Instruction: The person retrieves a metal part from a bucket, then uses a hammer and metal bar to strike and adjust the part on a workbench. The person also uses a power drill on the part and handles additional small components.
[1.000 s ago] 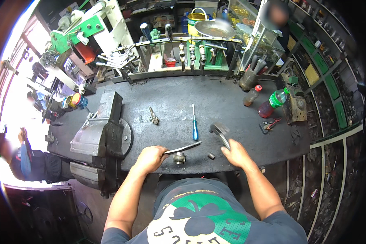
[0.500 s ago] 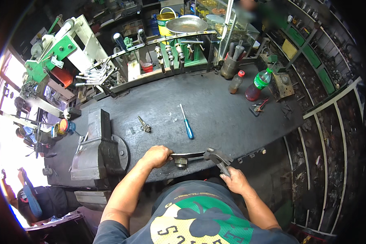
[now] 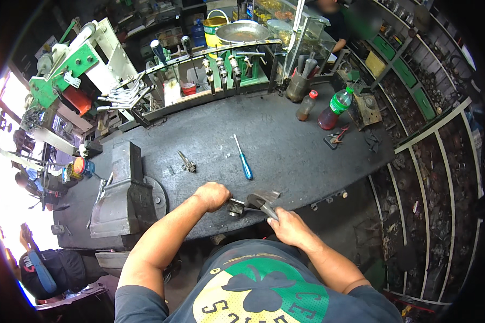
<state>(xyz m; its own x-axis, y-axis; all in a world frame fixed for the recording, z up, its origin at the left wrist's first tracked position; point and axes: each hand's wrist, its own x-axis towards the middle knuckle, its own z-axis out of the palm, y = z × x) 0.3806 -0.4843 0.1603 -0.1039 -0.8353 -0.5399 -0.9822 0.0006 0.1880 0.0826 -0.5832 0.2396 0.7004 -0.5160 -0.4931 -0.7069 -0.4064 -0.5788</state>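
My left hand (image 3: 213, 196) is closed on one end of a thin metal bar (image 3: 252, 209), which lies at the dark toothed gear (image 3: 235, 209) near the bench's front edge; whether they touch is unclear. My right hand (image 3: 288, 226) grips a hammer (image 3: 261, 203), its blurred head over the bar. Further back on the bench (image 3: 285, 145) lie a blue-handled screwdriver (image 3: 245, 166) and a small metal shaft fitting (image 3: 187, 164). The large bench vise (image 3: 118, 207) stands left of my left hand.
Two drink bottles (image 3: 334, 113), pliers (image 3: 336, 137) and a metal tool holder (image 3: 298, 86) sit at the right rear. A tool rack (image 3: 172, 97) runs behind the bench, shelving (image 3: 431, 204) stands right. Another person (image 3: 59, 269) is at lower left, another (image 3: 336, 24) behind the bench.
The view has shifted. My right hand and hammer have moved down and leftward toward the bar and gear; the bar in my left hand sits lower, beside the gear.
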